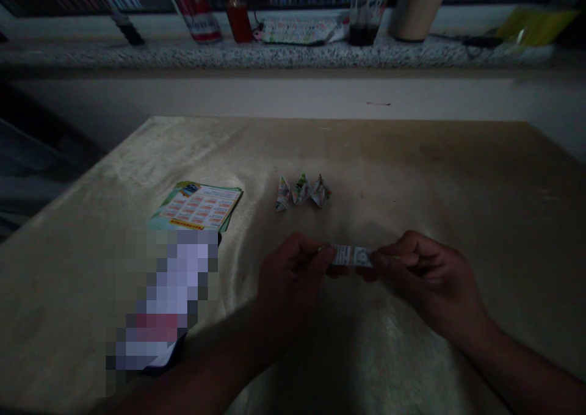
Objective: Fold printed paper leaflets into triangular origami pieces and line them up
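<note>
Both my hands hold a small folded strip of printed paper (351,256) just above the table (412,177). My left hand (293,274) pinches its left end and my right hand (423,274) pinches its right end, fingers closed on it. Three small folded paper shapes (302,191) stand in a row on the table a short way beyond my hands.
A stack of printed leaflets (199,207) lies to the left, with a blurred flat object (160,305) nearer me. On the stone ledge (274,52) behind the table stand a red can (196,9), a red jar (238,18), a glass and a tall cup.
</note>
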The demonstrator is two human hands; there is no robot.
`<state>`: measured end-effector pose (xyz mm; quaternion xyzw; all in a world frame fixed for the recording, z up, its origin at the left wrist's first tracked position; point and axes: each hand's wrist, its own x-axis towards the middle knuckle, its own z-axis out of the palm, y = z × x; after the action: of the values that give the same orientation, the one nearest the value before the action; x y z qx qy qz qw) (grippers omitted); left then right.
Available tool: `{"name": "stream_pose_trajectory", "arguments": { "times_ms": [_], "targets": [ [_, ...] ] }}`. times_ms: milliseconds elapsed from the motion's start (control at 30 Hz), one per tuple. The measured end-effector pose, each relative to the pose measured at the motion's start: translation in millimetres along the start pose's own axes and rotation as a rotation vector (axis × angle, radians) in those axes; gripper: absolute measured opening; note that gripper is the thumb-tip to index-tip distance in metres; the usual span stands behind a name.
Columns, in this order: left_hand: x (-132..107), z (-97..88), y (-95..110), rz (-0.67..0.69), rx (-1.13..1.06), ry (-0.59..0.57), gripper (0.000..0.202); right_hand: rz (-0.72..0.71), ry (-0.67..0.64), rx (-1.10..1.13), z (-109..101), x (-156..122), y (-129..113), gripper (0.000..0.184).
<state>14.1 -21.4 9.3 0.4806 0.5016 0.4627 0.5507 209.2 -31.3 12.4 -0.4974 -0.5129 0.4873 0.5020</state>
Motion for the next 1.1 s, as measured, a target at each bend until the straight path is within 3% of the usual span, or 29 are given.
{"name": "stream_pose_trajectory", "arguments": {
  "times_ms": [233,400,567,667,833,967,1100],
  "targets": [
    [9,1.6,4,-0.13,-0.09,-0.065,0.02,0.016,-0.033,0.02,1,4,-1,0.02],
    [9,-0.3,4,-0.147,-0.047,-0.111,0.049,0.066,-0.084,0.051,1,1,1,0.021],
    [12,-6.7,4,-0.214,-0.048,-0.208,0.037,0.155,-0.158,0.078,-2,0,6,0.019],
    [14,-8.1,2,-0.221,-0.08,-0.224,0.024,0.137,-0.194,0.065,-3,3,5,0.014],
    [15,-8.6,1,-0.236,-0.091,-0.224,0.005,-0.087,-0.298,-0.168,-5,5,2,0.01],
    [15,-9.1,-1,-0.306,-0.114,-0.166,0.012,-0.421,-0.318,-0.446,-8,3,7,0.021],
    [15,-8.8,-4,-0.356,-0.172,-0.165,0.017,-0.718,-0.281,-0.56,-10,6,11,0.035]
  ]
}}
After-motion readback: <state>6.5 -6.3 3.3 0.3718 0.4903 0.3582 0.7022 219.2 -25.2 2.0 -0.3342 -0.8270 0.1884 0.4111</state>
